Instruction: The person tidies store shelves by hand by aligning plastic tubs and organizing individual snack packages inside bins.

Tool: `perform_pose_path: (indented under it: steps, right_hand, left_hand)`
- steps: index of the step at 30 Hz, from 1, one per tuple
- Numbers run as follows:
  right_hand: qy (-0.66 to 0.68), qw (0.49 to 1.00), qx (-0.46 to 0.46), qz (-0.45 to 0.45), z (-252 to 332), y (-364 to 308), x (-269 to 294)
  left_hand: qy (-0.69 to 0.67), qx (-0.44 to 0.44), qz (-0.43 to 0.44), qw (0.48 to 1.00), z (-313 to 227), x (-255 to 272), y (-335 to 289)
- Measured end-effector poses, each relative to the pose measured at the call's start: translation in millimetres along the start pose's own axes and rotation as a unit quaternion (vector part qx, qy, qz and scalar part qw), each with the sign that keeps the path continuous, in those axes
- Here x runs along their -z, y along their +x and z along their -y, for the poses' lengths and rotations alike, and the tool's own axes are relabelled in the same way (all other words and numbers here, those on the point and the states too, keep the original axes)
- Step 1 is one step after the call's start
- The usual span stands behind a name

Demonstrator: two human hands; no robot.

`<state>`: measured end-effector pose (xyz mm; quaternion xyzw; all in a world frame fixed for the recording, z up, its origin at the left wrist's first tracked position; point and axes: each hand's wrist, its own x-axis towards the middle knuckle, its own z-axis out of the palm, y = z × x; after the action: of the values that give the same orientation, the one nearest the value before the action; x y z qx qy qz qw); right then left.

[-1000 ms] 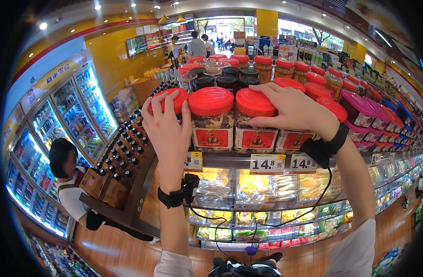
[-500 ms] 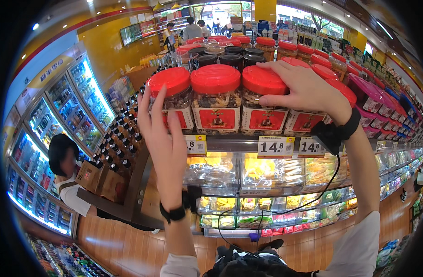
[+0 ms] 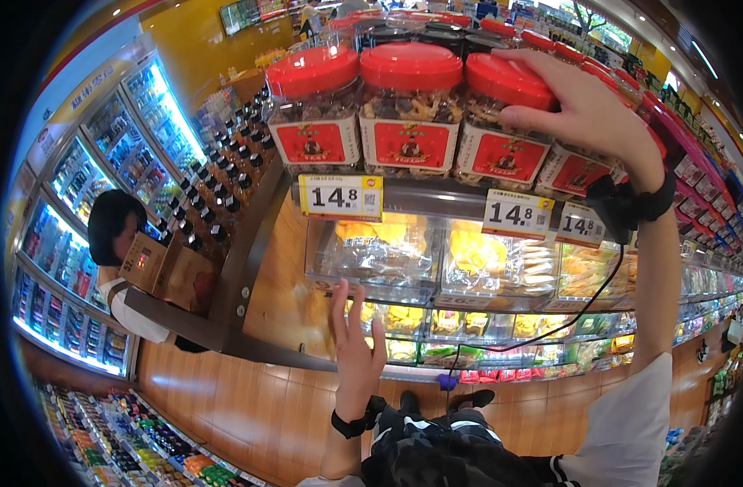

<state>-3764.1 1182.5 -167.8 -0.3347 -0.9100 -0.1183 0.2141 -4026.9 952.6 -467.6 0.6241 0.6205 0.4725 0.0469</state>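
Note:
A front row of clear plastic jars with red screw lids and red labels stands along the top of the display shelf, with dark dried food inside. My right hand [image 3: 578, 105] lies over the lid of the third jar from the left [image 3: 505, 122], fingers across its top and thumb against its front side. Beside it are the middle jar [image 3: 410, 105] and the leftmost jar [image 3: 313, 105], which neither hand touches. Lower down, in front of the shelf's left end, my left hand [image 3: 358, 345] is empty, with its fingers spread.
Price tags [image 3: 341, 198] hang along the shelf edge, above bins of packaged snacks [image 3: 477, 247]. Dark-capped bottles [image 3: 217, 191] and a cardboard box [image 3: 161, 264] are at the left. A person [image 3: 116, 243] stands there near lit fridges [image 3: 156, 105]. A black cable [image 3: 582, 312] hangs from my right wrist.
My left hand has dropped away from the leftmost jar toward my body. My right hand stays on the third jar's lid. The view has tipped downward, so the jars appear higher.

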Motion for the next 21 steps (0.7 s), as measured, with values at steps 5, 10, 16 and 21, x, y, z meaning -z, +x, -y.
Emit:
perform_pose_path:
  steps: [5, 10, 16, 21]
  right_hand:
    - [0.020, 1.000, 0.018, -0.009, 7.7, -3.0, 0.0]
    - [0.008, 1.000, 0.004, 0.030, 2.9, -1.3, 6.6]
    - [-0.046, 0.989, -0.102, 0.101, 81.7, -8.4, 36.1]
    - [-0.051, 0.989, 0.040, -0.135, 23.3, -51.5, 14.1]
  left_hand:
    - [0.028, 0.056, -0.068, 0.996, 33.2, -17.6, -51.2]
    - [0.037, 0.137, 0.086, 0.986, 66.8, -77.7, -82.5]
    - [0.097, 0.088, 0.140, 0.981, 89.1, -131.1, -80.8]
    - [0.114, 0.078, 0.109, 0.984, 100.9, -155.3, -59.0]
